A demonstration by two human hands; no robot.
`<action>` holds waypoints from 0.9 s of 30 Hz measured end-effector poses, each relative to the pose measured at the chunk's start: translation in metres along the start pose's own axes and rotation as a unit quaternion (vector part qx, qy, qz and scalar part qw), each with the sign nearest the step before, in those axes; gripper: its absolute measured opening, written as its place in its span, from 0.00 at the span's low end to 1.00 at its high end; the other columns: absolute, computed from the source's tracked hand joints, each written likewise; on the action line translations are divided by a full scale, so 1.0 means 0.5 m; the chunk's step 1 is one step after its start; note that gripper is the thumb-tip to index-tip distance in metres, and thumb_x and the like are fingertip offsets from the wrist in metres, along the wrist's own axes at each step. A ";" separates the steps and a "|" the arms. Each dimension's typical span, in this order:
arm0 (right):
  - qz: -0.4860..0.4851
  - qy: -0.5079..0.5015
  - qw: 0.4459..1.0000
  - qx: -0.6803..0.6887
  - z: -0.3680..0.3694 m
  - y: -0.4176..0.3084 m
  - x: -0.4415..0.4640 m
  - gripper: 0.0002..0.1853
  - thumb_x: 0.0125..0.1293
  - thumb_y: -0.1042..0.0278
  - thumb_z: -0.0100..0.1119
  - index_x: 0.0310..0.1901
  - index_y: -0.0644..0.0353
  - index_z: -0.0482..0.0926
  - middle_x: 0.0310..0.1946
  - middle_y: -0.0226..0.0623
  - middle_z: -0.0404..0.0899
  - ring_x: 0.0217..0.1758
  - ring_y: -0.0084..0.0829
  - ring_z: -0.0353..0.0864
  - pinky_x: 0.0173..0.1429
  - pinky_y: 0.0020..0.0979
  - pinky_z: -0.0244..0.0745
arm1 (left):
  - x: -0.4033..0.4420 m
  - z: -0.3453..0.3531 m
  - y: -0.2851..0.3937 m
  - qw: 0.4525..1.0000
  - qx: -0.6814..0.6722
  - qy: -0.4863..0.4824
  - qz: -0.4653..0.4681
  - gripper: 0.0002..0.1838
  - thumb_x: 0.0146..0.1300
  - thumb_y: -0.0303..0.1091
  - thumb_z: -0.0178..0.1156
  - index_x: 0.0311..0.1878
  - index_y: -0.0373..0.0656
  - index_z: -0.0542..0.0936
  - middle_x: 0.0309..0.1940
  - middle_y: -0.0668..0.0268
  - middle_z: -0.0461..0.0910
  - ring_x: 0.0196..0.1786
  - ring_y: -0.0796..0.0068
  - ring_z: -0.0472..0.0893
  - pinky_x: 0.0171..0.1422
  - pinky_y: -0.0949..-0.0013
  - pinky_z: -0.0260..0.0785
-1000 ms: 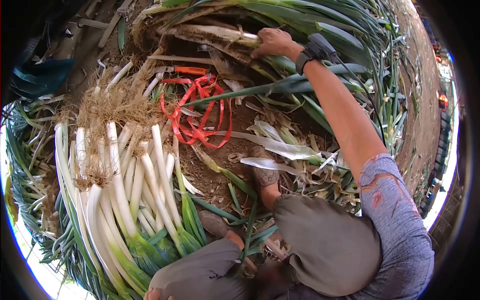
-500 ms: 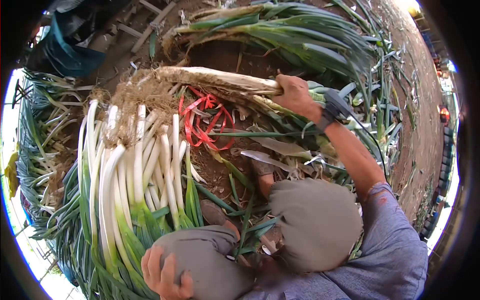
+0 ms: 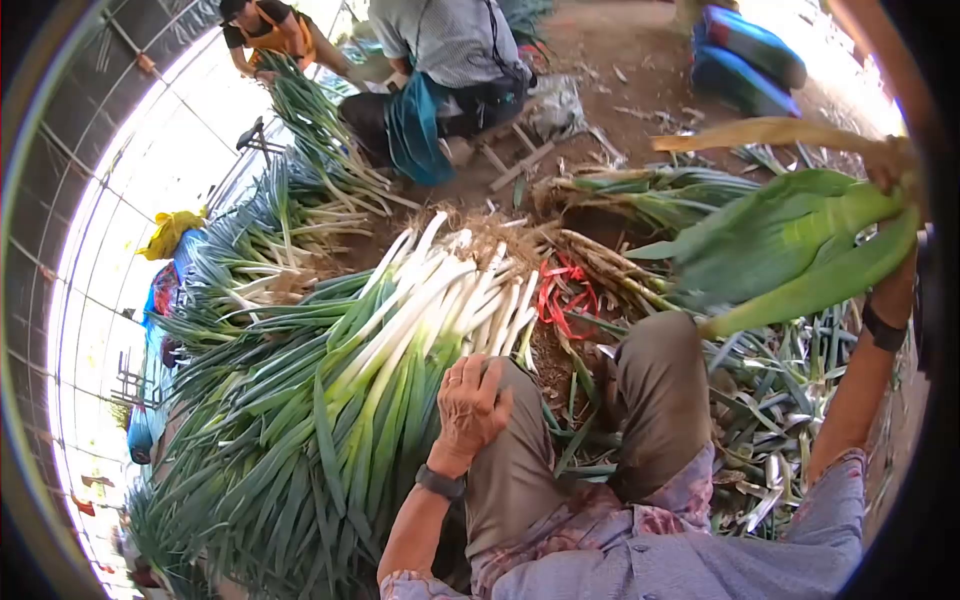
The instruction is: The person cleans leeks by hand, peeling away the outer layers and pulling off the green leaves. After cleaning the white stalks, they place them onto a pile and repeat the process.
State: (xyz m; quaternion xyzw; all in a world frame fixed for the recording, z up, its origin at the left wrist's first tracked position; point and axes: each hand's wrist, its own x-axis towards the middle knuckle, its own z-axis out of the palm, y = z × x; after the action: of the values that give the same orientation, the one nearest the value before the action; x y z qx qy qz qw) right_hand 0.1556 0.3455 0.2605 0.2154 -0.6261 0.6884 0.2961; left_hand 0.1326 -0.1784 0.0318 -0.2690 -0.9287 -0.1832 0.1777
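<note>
My left hand [image 3: 472,405] rests on my left knee, holding nothing, its fingers slightly apart. Raised at the far right edge, my right hand [image 3: 892,168] is blurred and partly hidden, closed around a leek [image 3: 800,235]. The leek's broad green leaves fan out to the left of the hand, and a dry brown leaf sticks out above them. Beside my left leg lies a big pile of leeks [image 3: 420,310] with white stems and stringy roots toward the top. Red ribbon [image 3: 565,295] lies on the ground to the right of the roots.
More leeks [image 3: 290,240] lie behind at the left, and another bunch [image 3: 650,195] lies ahead. Loose trimmed leaves [image 3: 770,430] cover the ground at right. One seated person [image 3: 450,40] is at the top, and another in orange [image 3: 285,38] bends over leeks.
The view has swung up and left, bringing other people into sight. My right hand picked up a leek from the bunch ahead and lifted it to the far right. My left hand stays on my knee.
</note>
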 end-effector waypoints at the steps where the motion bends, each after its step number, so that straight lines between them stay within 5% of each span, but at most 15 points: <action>1: -0.012 -0.060 0.997 0.055 -0.009 -0.078 0.009 0.16 0.71 0.56 0.49 0.48 0.61 0.70 0.39 0.34 0.73 0.40 0.27 0.73 0.45 0.29 0.70 | -0.007 -0.014 0.016 0.999 0.013 0.021 0.027 0.20 0.46 0.32 0.65 0.46 0.39 0.80 0.48 0.55 0.76 0.52 0.52 0.76 0.57 0.55 0.69; 4: -0.064 -0.053 0.993 0.089 0.029 -0.178 -0.043 0.15 0.70 0.58 0.52 0.47 0.61 0.70 0.40 0.35 0.73 0.41 0.28 0.73 0.47 0.29 0.70 | -0.030 -0.063 0.074 0.993 0.037 0.060 0.093 0.16 0.49 0.30 0.63 0.43 0.37 0.81 0.48 0.54 0.75 0.52 0.52 0.76 0.57 0.54 0.69; 8: -0.097 0.124 0.983 0.097 0.046 -0.197 -0.160 0.13 0.68 0.61 0.55 0.46 0.62 0.70 0.41 0.36 0.72 0.42 0.28 0.72 0.49 0.30 0.69 | -0.070 -0.162 0.161 0.973 0.111 0.124 0.159 0.14 0.52 0.32 0.63 0.43 0.40 0.81 0.49 0.54 0.76 0.53 0.53 0.76 0.59 0.50 0.69; 13: 0.035 0.308 0.934 0.178 0.108 -0.059 -0.365 0.13 0.66 0.64 0.59 0.44 0.63 0.70 0.42 0.37 0.72 0.43 0.29 0.72 0.52 0.31 0.68 | -0.159 -0.259 0.272 0.945 0.132 0.204 0.216 0.13 0.55 0.33 0.60 0.44 0.44 0.82 0.51 0.58 0.78 0.57 0.57 0.77 0.63 0.51 0.67; 15: 0.128 0.296 0.911 0.259 0.138 0.022 -0.411 0.13 0.65 0.66 0.61 0.44 0.63 0.70 0.43 0.38 0.72 0.44 0.29 0.72 0.53 0.31 0.68 | -0.177 -0.283 0.307 0.946 0.152 0.194 0.213 0.14 0.59 0.34 0.57 0.46 0.41 0.81 0.51 0.57 0.78 0.58 0.55 0.76 0.63 0.50 0.67; 18: 0.164 0.110 0.852 0.484 0.210 0.090 -0.429 0.12 0.62 0.72 0.57 0.37 0.57 0.62 0.33 0.29 0.60 0.35 0.24 0.60 0.45 0.27 0.59 | -0.184 -0.296 0.339 0.965 0.085 0.184 0.165 0.17 0.58 0.35 0.54 0.46 0.34 0.78 0.52 0.47 0.76 0.61 0.47 0.72 0.60 0.45 0.68; 21: 0.182 0.051 0.848 0.495 0.301 0.052 -0.413 0.13 0.58 0.75 0.56 0.39 0.57 0.61 0.32 0.28 0.56 0.34 0.24 0.58 0.45 0.28 0.58 | -0.162 -0.280 0.351 0.978 -0.034 0.200 0.051 0.22 0.53 0.39 0.61 0.43 0.27 0.77 0.44 0.41 0.75 0.54 0.47 0.73 0.58 0.46 0.65; 24: 0.178 0.031 0.859 0.479 0.336 0.048 -0.406 0.12 0.59 0.75 0.56 0.39 0.57 0.62 0.32 0.29 0.57 0.34 0.24 0.59 0.45 0.28 0.59 | -0.168 -0.218 0.366 0.976 -0.190 0.084 -0.062 0.26 0.49 0.45 0.66 0.41 0.28 0.77 0.40 0.43 0.75 0.47 0.50 0.74 0.55 0.50 0.64; 27: 0.184 0.022 0.868 0.461 0.354 0.056 -0.400 0.12 0.59 0.74 0.56 0.39 0.58 0.63 0.32 0.29 0.58 0.34 0.24 0.60 0.46 0.29 0.59 | -0.168 -0.192 0.359 0.972 -0.229 -0.003 -0.050 0.30 0.47 0.50 0.68 0.41 0.29 0.77 0.40 0.43 0.75 0.45 0.51 0.74 0.52 0.53 0.64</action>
State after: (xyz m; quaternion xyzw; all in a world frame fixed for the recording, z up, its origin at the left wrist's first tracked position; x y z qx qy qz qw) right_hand 0.2699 0.1418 0.1280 0.1936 -0.2589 0.9453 0.0444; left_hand 0.3227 -0.1151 0.1232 -0.2560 -0.8751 -0.3987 0.0988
